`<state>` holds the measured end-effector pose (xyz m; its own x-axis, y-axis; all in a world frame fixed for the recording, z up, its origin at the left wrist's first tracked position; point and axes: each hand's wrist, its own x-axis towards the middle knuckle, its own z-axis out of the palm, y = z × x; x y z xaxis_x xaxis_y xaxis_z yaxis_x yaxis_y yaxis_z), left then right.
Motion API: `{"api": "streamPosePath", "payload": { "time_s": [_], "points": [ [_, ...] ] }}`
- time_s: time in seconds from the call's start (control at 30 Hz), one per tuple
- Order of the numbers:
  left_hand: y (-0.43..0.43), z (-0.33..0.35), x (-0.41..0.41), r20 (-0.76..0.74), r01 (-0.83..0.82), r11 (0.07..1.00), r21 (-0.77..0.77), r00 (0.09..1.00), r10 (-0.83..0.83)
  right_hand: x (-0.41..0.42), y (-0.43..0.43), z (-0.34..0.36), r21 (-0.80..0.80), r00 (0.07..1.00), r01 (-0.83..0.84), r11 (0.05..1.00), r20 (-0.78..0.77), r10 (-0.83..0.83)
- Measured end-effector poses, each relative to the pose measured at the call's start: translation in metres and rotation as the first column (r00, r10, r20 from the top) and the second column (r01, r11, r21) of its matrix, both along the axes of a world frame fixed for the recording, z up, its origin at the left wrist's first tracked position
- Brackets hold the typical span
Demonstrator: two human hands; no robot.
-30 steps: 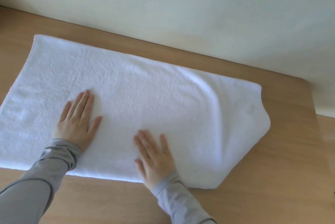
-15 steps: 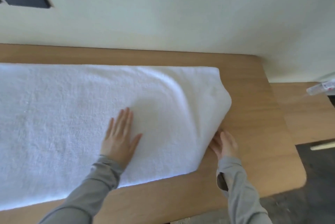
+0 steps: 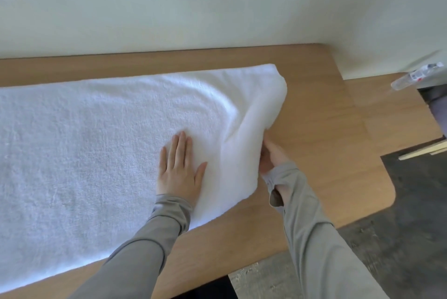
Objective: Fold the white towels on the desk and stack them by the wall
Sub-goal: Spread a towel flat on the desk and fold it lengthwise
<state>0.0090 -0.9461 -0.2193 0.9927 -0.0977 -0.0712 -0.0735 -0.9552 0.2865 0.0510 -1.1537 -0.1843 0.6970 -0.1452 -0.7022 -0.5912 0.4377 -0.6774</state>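
While the white towel [image 3: 101, 143] lies stretched along the desk [image 3: 321, 143] with its long axis running left to right, parallel to the wall [image 3: 217, 3] behind it, the whole matter comes down to its right-hand short end, and that end sits right at the right hand [image 3: 272, 157]. The left end runs out of view past the picture's edge, so I cannot say how far the cloth goes that way. The right hand is tucked in under the raised edge there, its fingers mostly hidden by the cloth; it looks curled around the hem and lifting it, since the end stands up off the wood in a soft hump, but how tightly it is closed I cannot tell. The left hand [image 3: 180, 165] lies flat and spread on top of the towel just beside that hump, palm down, gripping nothing, only pressing. To my eye it marks the line of the fold, or at least pins the cloth so it does not slide. So the end to be carried lies rightward of the pinning hand, and the free length lies leftward. I would judge that the raised end has to travel over the flat hand's side, along the long axis. No folded stack shows by the wall yet.
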Motion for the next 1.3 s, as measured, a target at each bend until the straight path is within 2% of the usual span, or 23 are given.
{"api": "streamPosePath", "payload": {
  "time_s": [0.17,0.27,0.4,0.5,0.57,0.63,0.67,0.73,0.83,0.93,1.07,1.2,1.3],
  "points": [
    [0.000,-0.001,0.000,-0.010,-0.004,1.000,0.013,1.000,0.005,0.008,0.013,0.012,-0.085,0.997,-0.066,0.994,-0.044,0.062],
    [-0.001,-0.002,0.001,-0.008,-0.007,1.000,0.023,1.000,0.007,0.012,0.016,0.019,-0.090,0.997,-0.074,0.993,0.015,0.076],
    [-0.001,-0.002,0.000,0.002,-0.005,1.000,0.026,1.000,0.005,0.016,0.010,0.036,-0.350,0.995,-0.020,0.937,0.080,0.051],
    [-0.001,-0.001,0.000,0.013,-0.007,1.000,0.018,1.000,0.006,0.009,-0.022,0.044,-0.587,0.995,0.041,0.809,0.097,0.020],
    [-0.001,-0.001,0.000,0.019,-0.009,1.000,0.014,1.000,0.009,-0.009,-0.052,0.044,-0.770,1.000,-0.005,0.638,0.005,0.013],
    [-0.002,-0.001,0.000,0.029,-0.007,1.000,0.013,1.000,0.007,-0.036,-0.078,0.032,-0.857,0.991,-0.115,0.503,-0.135,-0.004],
    [-0.002,-0.001,0.001,0.034,-0.006,1.000,0.014,0.999,0.006,-0.050,-0.087,0.023,-0.853,0.981,-0.165,0.495,-0.194,-0.007],
    [-0.002,-0.002,0.000,0.040,-0.007,1.000,0.020,0.999,0.006,-0.070,-0.097,0.007,-0.812,0.973,-0.188,0.552,-0.229,-0.006],
    [-0.003,-0.002,0.000,0.038,-0.017,1.000,0.027,0.999,0.016,-0.071,-0.103,-0.002,-0.797,0.987,-0.139,0.588,-0.161,0.015],
    [-0.004,-0.002,0.000,0.035,-0.017,0.999,0.041,0.999,0.015,-0.066,-0.102,-0.001,-0.766,0.987,-0.159,0.623,-0.144,0.075],
    [-0.005,-0.001,0.000,0.033,-0.023,0.999,0.044,0.999,0.022,-0.075,-0.105,-0.003,-0.828,0.998,-0.067,0.557,-0.062,0.029],
    [-0.006,0.000,0.000,0.028,-0.034,0.998,0.050,0.999,0.032,-0.084,-0.103,-0.007,-0.802,0.988,-0.152,0.577,-0.147,0.057],
    [-0.005,-0.001,0.000,0.021,-0.030,0.998,0.059,0.999,0.029,-0.084,-0.112,-0.002,-0.825,0.981,-0.188,0.533,-0.135,0.138]
  ]
}}
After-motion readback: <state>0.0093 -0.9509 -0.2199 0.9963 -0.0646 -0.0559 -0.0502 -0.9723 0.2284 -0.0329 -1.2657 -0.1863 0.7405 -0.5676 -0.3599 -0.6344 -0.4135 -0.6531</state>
